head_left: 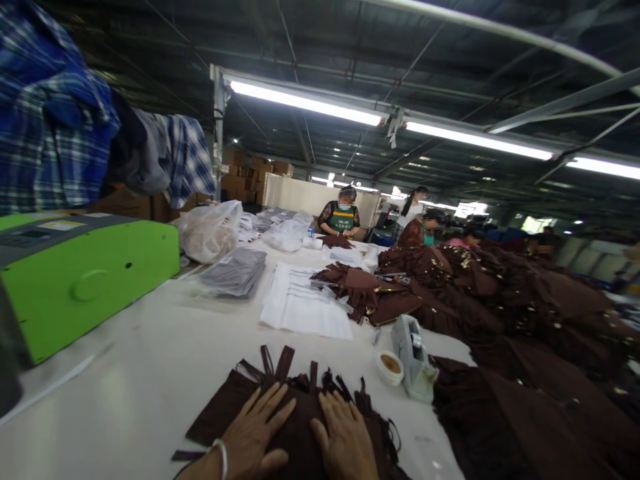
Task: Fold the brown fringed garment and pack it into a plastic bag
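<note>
A dark brown garment [235, 407] with several loose straps lies flat on the white table [165, 360] at the near edge. My left hand [257, 433] presses flat on it, fingers spread, a pale bracelet on the wrist. My right hand [345, 437] rests flat beside it on the same garment, fingers together and extended. Neither hand grips anything.
A bright green machine [85, 280] stands at the left. A tape dispenser [414, 357] and tape roll [390, 367] sit right of the garment. White paper sheets [305, 303], bagged grey items [235, 270] and heaps of brown garments [525, 313] fill the table. People work at the far end.
</note>
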